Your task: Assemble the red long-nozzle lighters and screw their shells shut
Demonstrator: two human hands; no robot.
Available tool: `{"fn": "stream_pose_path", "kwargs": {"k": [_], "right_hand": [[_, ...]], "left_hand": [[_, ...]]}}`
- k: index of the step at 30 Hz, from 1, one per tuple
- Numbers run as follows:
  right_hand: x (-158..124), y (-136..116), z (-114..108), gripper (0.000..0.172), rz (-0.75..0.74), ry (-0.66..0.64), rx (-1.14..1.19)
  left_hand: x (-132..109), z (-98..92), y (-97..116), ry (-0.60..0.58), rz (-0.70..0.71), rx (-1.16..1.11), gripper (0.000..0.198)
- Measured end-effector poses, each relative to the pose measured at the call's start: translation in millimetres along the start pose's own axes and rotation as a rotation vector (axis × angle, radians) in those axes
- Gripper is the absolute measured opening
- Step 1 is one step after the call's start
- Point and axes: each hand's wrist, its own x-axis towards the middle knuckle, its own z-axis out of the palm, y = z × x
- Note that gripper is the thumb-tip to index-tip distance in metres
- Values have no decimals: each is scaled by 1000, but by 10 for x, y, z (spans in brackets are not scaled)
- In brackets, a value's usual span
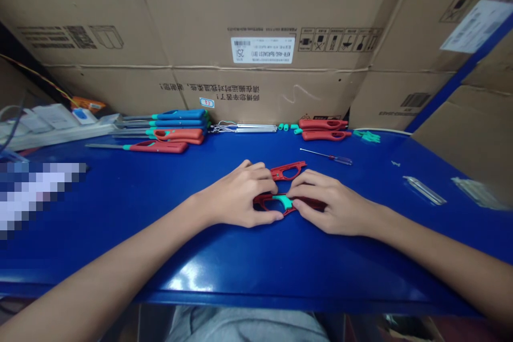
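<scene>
And from way over here I've got a bare left hand (250, 195), a bare right hand (340, 206), slim uncovered forearms (120, 275) and soft, creased grey clothing (246, 326) down below!

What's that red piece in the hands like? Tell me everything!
The red piece looks like plastic, long, with an open loop toward the left and a curved green part set in it. It lies crosswise, at or near the blue tabletop. The left hand's grip and right hand's grip hold it, hiding some.

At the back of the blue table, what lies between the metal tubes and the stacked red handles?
A few small green plastic pieces lie between the metal tubes and the red handles, as the head view shows.
</scene>
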Motion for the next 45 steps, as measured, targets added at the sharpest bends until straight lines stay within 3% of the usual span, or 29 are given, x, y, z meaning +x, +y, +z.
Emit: {"fn": "stream_pose_path", "kwargs": {"k": [16,37,40,41,43,45], "right_hand": [[-17,-16,-29,27,27,-84,3],[-25,-10,-29,21,-4,-64,36],[-28,1,-28,21,-12,-36,32],[-29,6,-27,21,-19,-19,33],[-33,19,-26,19,-32,12,36],[-34,28,-25,18,-41,27,38]], "left_hand": [[11,5,9,-6,-8,-6,37],[16,-5,6,8,1,-12,40],[6,-35,-144,54,-2,-76,43],[-8,-46,-237,117,-20,-95,41],[-53,-59,-463,258,-148,-43,41],[-111,-54,-697,302,-310,83,48]]}}
